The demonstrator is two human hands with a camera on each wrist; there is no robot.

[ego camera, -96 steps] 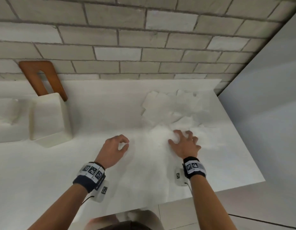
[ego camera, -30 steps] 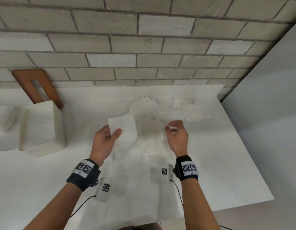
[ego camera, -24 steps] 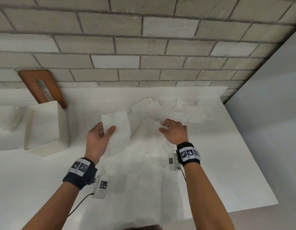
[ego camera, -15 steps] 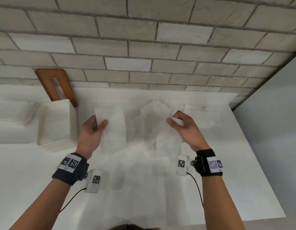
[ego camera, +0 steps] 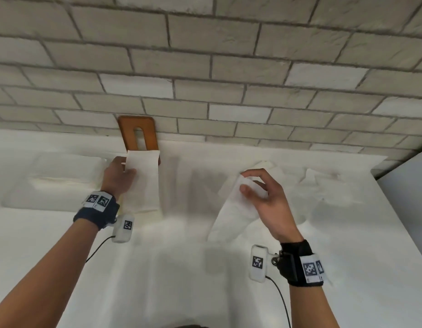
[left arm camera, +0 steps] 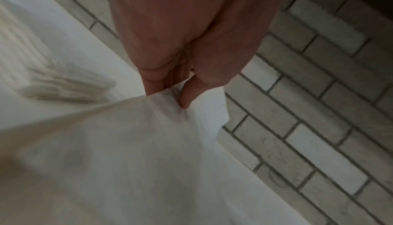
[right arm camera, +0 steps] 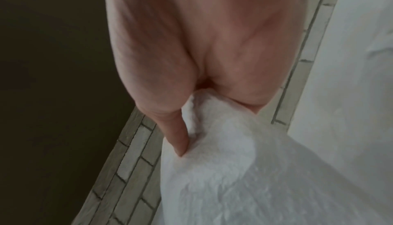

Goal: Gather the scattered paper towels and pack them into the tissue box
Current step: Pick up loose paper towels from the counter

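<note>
White paper now hangs from both hands: the right hand (ego camera: 268,200) has just lifted a crumpled towel (ego camera: 231,209) while the left hand (ego camera: 117,177), pinching its flat sheet (ego camera: 144,183), has swung over the open white tissue box (ego camera: 51,183), so packing looks imminent.

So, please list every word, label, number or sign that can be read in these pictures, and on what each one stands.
No words or numbers can be read anywhere.
Left wristband: black-and-white square code markers, no letters.
Right wristband: same kind of markers, no letters.
Left wrist camera and right wrist camera: one code marker each.
Paper towels, wall, counter: no print visible.
</note>
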